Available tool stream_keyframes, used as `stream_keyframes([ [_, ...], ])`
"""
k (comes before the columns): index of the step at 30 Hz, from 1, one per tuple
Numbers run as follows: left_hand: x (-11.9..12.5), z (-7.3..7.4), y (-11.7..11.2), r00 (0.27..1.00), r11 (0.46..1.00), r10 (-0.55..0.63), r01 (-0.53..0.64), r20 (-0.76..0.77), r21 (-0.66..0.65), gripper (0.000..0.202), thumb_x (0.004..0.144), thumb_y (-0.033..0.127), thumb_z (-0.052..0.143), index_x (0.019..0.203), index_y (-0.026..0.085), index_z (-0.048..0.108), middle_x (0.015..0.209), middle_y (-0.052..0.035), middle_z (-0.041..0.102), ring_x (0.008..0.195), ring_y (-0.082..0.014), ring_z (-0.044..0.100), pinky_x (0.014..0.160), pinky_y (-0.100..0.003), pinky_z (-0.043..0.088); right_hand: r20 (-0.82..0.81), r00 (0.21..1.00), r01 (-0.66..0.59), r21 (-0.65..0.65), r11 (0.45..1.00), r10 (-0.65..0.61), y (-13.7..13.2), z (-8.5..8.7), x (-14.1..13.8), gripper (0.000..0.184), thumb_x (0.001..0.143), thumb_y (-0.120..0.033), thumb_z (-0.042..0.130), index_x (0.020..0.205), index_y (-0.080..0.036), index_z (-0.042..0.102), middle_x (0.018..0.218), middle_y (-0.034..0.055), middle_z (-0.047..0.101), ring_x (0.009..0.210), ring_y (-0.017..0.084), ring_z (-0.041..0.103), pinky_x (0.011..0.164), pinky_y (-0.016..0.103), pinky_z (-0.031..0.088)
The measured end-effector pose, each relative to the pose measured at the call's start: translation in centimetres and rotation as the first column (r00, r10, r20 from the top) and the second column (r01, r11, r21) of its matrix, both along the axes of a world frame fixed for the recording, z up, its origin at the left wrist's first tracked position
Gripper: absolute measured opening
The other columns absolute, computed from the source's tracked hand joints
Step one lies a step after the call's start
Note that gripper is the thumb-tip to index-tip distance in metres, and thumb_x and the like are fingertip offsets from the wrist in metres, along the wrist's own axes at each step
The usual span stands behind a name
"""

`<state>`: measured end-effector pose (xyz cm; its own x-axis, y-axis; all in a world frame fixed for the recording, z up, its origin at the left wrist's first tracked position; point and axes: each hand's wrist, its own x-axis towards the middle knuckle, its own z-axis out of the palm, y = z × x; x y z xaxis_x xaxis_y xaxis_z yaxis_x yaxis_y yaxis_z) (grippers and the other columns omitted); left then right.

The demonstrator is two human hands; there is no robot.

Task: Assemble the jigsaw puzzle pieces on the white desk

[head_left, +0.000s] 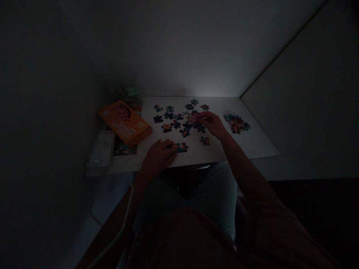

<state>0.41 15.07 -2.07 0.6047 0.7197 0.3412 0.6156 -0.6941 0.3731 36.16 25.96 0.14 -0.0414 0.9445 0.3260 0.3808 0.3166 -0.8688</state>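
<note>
My left hand lies on the table near its front edge, fingers stretched out and touching the left end of a few joined puzzle pieces. Over the middle of the scattered pieces, my right hand pinches a pinkish puzzle piece between thumb and fingers. Loose puzzle pieces with dark, colourful prints spread between and beyond my hands. One single puzzle piece lies below my right hand. Dim light hides the finer prints.
An orange puzzle box lies at the left on top of a printed sheet. At the right of the white table sits a cluster of puzzle pieces. A wall rises behind the table.
</note>
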Motion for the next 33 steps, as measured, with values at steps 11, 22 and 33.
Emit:
stream_keyframes([
  [11, 0.0, -0.2, 0.6, 1.000, 1.000, -0.001, 0.001, 0.002, 0.009, 0.032, 0.115, 0.036, 0.066, 0.139, 0.032, 0.086, 0.159, -0.0119, 0.079, 0.149, -0.0339, 0.073, 0.136, -0.065, 0.052, -0.072, 0.978, 0.188, -0.107, 0.976, -0.196, -11.6, -3.7, 1.3, 0.046, 0.092, -0.072, 0.088, 0.111, -0.030, 0.091, 0.113, 0.0069, 0.092, 0.104, 0.030, 0.086, 0.106, 0.053, 0.070],
  [22, -0.3, -0.6, 0.8, 1.000, 1.000, 0.011, -0.011, 0.016, 0.014, 0.031, 0.116, 0.040, 0.065, 0.136, 0.032, 0.087, 0.158, -0.0103, 0.080, 0.150, -0.0331, 0.073, 0.136, -0.065, 0.052, -0.083, 0.977, 0.189, -0.082, 0.979, -0.196, -11.6, -4.3, 1.2, 0.044, 0.095, -0.071, 0.084, 0.111, -0.031, 0.090, 0.110, 0.0066, 0.090, 0.102, 0.029, 0.084, 0.100, 0.049, 0.069],
  [33, -0.2, -0.5, 0.9, 0.999, 1.000, 0.008, -0.008, 0.042, 0.009, 0.031, 0.115, 0.039, 0.066, 0.137, 0.032, 0.088, 0.156, -0.0112, 0.080, 0.147, -0.0341, 0.074, 0.132, -0.066, 0.056, -0.020, 0.978, 0.206, -0.072, 0.976, -0.207, -11.5, -4.2, 1.2, 0.050, 0.097, -0.076, 0.076, 0.114, -0.031, 0.086, 0.110, 0.0071, 0.088, 0.101, 0.028, 0.080, 0.098, 0.047, 0.066],
])
